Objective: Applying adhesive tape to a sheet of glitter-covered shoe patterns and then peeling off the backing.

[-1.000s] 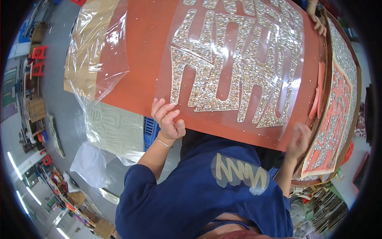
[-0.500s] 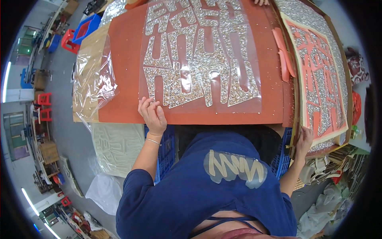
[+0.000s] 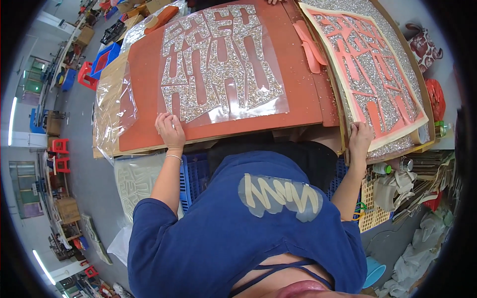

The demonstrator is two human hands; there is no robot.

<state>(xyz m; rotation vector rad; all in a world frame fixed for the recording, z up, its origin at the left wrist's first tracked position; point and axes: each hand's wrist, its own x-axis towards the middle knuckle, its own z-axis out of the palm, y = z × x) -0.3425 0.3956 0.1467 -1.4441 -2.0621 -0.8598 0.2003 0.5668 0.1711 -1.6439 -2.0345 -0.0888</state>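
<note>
A clear plastic sheet (image 3: 223,120) covered with glittering stone-like pieces in cut-out shapes lies on a reddish-brown board (image 3: 144,99). My left hand (image 3: 170,131) is at its near left corner, fingers bent and closed on the edge. To the right, a shallow tray (image 3: 343,107) of loose glittering stones stands tilted against the board. A cream-bordered stencil (image 3: 411,125) with pink areas lies in it over the stones. My right hand (image 3: 358,141) is closed round the tray's near left rim, the fingertips partly hidden.
Pink strips (image 3: 310,47) lie along the board's right side. At the far edge shows another person's hand (image 3: 273,1). Crinkled clear film (image 3: 112,107) covers the left end of the table. Below stand a blue crate (image 3: 195,176) and a pale embossed sheet (image 3: 134,181).
The view has shifted, so board, sheet and tray appear further left and more slanted. My right hand shows more fully on the tray's rim; my left hand remains at the sheet's corner.
</note>
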